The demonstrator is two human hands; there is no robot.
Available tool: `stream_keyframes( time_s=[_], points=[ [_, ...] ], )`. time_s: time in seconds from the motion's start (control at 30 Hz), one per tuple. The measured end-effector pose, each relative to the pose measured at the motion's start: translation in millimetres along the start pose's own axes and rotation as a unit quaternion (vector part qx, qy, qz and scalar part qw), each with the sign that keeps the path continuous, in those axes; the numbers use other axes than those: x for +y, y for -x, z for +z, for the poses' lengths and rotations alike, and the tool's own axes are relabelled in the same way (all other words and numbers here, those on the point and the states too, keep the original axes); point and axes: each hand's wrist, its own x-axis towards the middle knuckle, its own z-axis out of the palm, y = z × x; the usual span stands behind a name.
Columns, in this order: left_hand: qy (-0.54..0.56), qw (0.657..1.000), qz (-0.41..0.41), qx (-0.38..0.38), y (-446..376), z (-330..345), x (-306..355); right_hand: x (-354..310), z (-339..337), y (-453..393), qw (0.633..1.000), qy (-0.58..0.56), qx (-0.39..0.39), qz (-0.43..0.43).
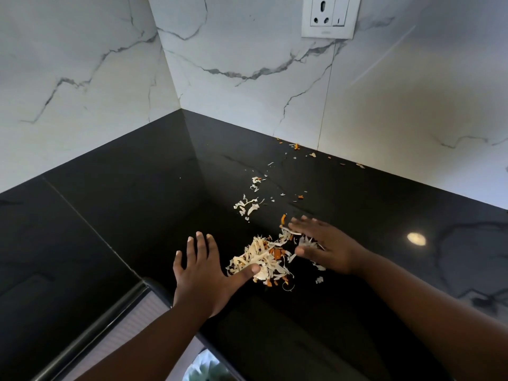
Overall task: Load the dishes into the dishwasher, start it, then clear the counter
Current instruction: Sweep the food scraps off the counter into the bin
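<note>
Between the two spread hands lies a heap of vegetable scraps (265, 259) on the black bench (137, 193) — left hand (203, 276) flat, thumb touching it, right hand (327, 246) flat, fingers released — looser scraps (247, 205) trail beyond the fingertips.

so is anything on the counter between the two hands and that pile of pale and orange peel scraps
Nothing visible: the left hand and right hand flank the pile of pale and orange vegetable peelings on the glossy black counter, touching its edges.
</note>
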Motion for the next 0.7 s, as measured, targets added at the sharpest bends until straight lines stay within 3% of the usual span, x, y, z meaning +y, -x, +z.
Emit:
stream_keyframes(
  time_s=[0.07, 0.13, 0.2, 0.33, 0.43, 0.7],
  points=[
    [0.000, 1.000, 0.000, 0.003, -1, 1, 0, -11, 3, 16, 0.994, -0.105, 0.021, 0.007],
    [-0.001, 1.000, 0.002, 0.005, -1, 1, -1, -21, -3, 32, 0.985, -0.140, 0.089, 0.036],
    [0.002, 1.000, 0.003, 0.008, -1, 1, -1, -19, -8, 49, 0.988, -0.063, 0.113, 0.088],
    [0.008, 1.000, 0.006, 0.003, 1, -2, 0, -24, 17, 74, 0.962, 0.212, -0.005, 0.175],
    [0.008, 1.000, 0.006, 0.003, 3, -3, 0, -41, 35, 62, 0.962, 0.210, -0.020, 0.171],
    [0.008, 1.000, 0.004, -0.002, 2, -4, 0, -68, 57, 5, 0.968, 0.184, 0.040, 0.167]
  ],
)
